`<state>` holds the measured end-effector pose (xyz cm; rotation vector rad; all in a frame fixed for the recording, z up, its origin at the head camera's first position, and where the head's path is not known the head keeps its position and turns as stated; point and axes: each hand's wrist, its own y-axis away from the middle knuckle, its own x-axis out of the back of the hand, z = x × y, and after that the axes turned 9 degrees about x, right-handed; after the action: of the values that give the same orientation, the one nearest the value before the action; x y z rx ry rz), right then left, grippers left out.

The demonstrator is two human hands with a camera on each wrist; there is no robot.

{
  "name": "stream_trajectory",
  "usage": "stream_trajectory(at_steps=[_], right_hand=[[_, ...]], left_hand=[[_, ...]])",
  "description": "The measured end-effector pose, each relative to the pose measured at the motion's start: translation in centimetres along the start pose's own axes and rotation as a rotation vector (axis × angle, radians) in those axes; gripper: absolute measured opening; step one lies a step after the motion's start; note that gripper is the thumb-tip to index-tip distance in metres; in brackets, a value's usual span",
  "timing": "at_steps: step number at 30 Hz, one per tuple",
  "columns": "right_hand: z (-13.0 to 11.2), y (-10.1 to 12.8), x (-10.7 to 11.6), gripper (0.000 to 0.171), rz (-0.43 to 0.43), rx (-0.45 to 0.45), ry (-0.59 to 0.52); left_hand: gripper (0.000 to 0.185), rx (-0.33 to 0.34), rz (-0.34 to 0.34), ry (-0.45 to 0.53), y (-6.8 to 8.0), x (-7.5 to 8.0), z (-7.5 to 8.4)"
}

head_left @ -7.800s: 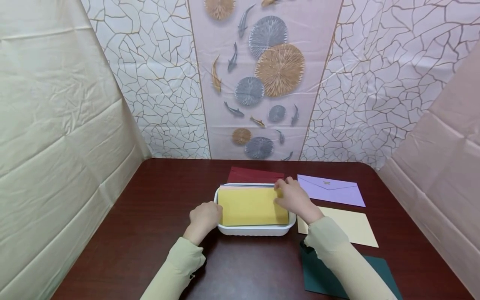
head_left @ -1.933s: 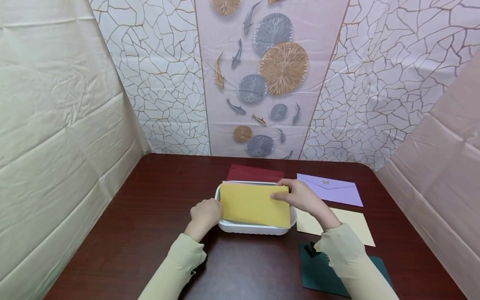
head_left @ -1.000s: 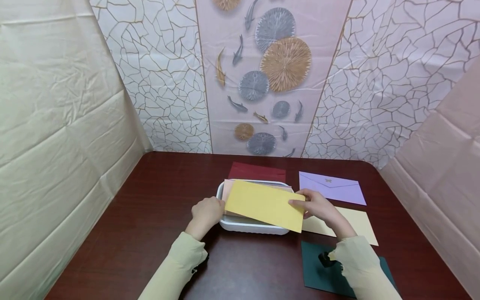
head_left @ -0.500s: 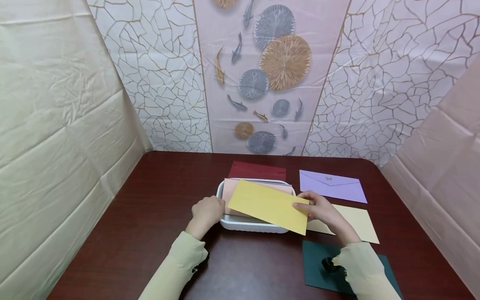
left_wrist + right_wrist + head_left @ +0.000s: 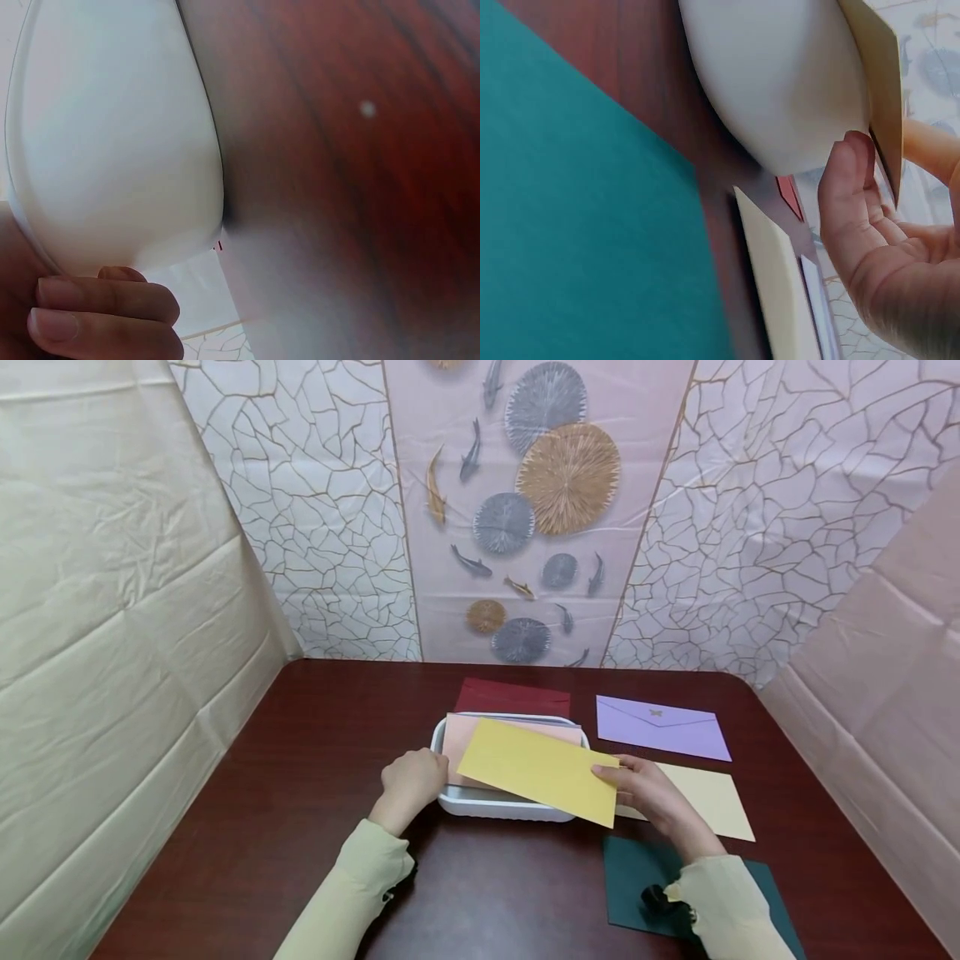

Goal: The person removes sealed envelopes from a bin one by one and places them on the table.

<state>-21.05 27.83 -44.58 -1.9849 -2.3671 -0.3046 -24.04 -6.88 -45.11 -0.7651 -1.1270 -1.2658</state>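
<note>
A white tray (image 5: 495,808) stands mid-table with a pale pink envelope (image 5: 455,741) lying in it. My right hand (image 5: 643,785) pinches the right end of a yellow envelope (image 5: 536,769), held tilted above the tray. In the right wrist view the thumb and fingers (image 5: 847,195) clamp the yellow envelope's edge (image 5: 877,82) beside the tray's white wall (image 5: 780,82). My left hand (image 5: 411,778) grips the tray's left rim; its curled fingers (image 5: 105,307) show under the tray wall (image 5: 112,142) in the left wrist view.
A dark red envelope (image 5: 513,697) lies behind the tray. A lilac envelope (image 5: 660,727), a cream envelope (image 5: 712,802) and a dark green envelope (image 5: 637,881) lie on the right of the brown table (image 5: 315,793). Draped walls close in the back and both sides.
The right hand lifted the yellow envelope off the stack in the tray and drew it right, tilted, uncovering the pink envelope. The left hand stayed on the tray rim.
</note>
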Motion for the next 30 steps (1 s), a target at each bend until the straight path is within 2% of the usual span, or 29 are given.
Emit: stream_trajectory(at_steps=[6,14,23,30], right_hand=[[1.0,0.4,-0.2,0.056,-0.018,-0.005,-0.164],[1.5,1.1,0.0,0.055,0.009,-0.021,-0.26],[1.6,1.5,0.1,0.055,0.039,-0.016,-0.275],[1.8,1.8,0.2,0.057,0.021,-0.015,-0.265]], left_hand=[[0.044,-0.01,0.004,-0.004,0.0,0.0,-0.1],[0.043,-0.011,-0.002,0.002,0.0,0.0,-0.1],[0.041,0.003,-0.012,-0.008,-0.2,0.0,0.1],[0.041,0.007,-0.024,-0.015,-0.1,0.1,0.2]])
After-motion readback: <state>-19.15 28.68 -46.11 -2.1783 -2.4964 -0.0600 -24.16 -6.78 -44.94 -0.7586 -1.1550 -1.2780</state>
